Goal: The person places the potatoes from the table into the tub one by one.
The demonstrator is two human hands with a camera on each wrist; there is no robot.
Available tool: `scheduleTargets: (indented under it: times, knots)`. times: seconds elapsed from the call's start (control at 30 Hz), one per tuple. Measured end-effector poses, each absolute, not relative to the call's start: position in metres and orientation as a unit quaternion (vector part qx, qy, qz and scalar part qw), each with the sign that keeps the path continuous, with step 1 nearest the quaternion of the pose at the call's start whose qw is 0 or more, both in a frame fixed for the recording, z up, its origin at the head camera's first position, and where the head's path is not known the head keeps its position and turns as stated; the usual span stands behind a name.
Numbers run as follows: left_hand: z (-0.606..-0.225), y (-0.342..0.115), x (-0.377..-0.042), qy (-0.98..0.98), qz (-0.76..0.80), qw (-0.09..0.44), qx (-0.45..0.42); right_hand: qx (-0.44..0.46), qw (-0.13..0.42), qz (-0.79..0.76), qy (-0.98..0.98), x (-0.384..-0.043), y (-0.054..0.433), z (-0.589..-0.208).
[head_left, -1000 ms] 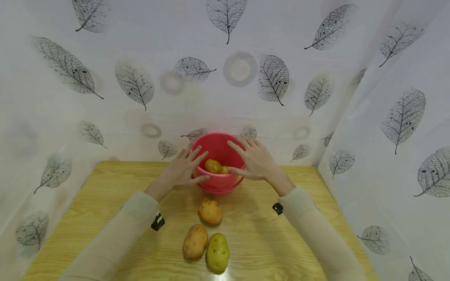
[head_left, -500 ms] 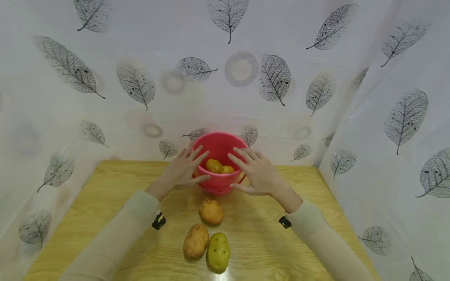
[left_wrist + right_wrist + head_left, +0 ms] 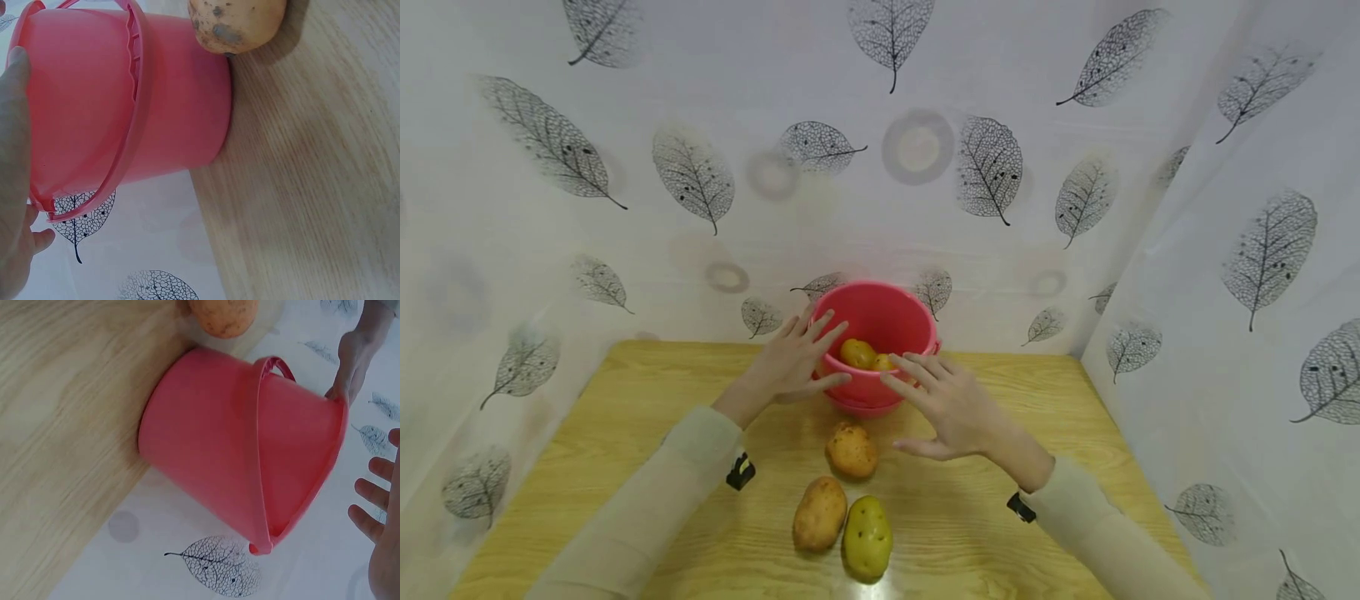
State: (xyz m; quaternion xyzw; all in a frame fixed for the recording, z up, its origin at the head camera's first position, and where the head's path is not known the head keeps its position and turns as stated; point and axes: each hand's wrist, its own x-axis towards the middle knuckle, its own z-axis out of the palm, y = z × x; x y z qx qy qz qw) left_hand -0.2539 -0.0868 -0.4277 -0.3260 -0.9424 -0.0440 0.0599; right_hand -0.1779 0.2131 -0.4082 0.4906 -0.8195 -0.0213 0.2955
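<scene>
A pink bucket (image 3: pixel 863 390) stands upright near the table's back edge. Inside it lie a potato (image 3: pixel 857 354) and part of another potato (image 3: pixel 882 362). My left hand (image 3: pixel 784 360) rests at the bucket's left rim, fingers spread and fairly straight. Over the near right side hovers my right hand (image 3: pixel 953 410), fingers spread, holding nothing; the right wrist view shows it apart from the rim. The bucket's handle (image 3: pixel 139 100) hangs down against its wall. In front of the bucket lies a brown potato (image 3: pixel 852 451), with another brown potato (image 3: pixel 820 514) and a greenish potato (image 3: pixel 867 537) nearer me.
The wooden table (image 3: pixel 647 400) ends just behind the bucket. A white curtain (image 3: pixel 820 225) printed with dark leaves hangs at the back and along the sides.
My right hand has drawn back from the bucket's right rim, towards me and slightly right. The left hand stays at the rim. The bucket and potatoes look unmoved.
</scene>
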Motion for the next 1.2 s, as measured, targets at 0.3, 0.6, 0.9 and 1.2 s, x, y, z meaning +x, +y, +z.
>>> scheduleTargets:
  times: [0.3, 0.6, 0.9, 1.2]
  knots:
    - [-0.428, -0.085, -0.254, -0.944, -0.051, 0.055, -0.321, 0.52, 0.283, -0.021, -0.806, -0.154, 0.209, -0.419]
    - [-0.43, -0.086, -0.254, -0.943, -0.051, 0.062, -0.322, 0.552, 0.273, -0.029, -0.787, -0.135, 0.203, -0.433]
    - [-0.428, -0.087, -0.254, -0.943, -0.059, 0.059, -0.324, 0.577, 0.238, -0.049, -0.78, -0.119, 0.2, -0.448]
    - [-0.427, -0.087, -0.253, -0.943, -0.059, 0.055, -0.323, 0.602, 0.165, -0.053, -0.779, -0.107, 0.192, -0.472]
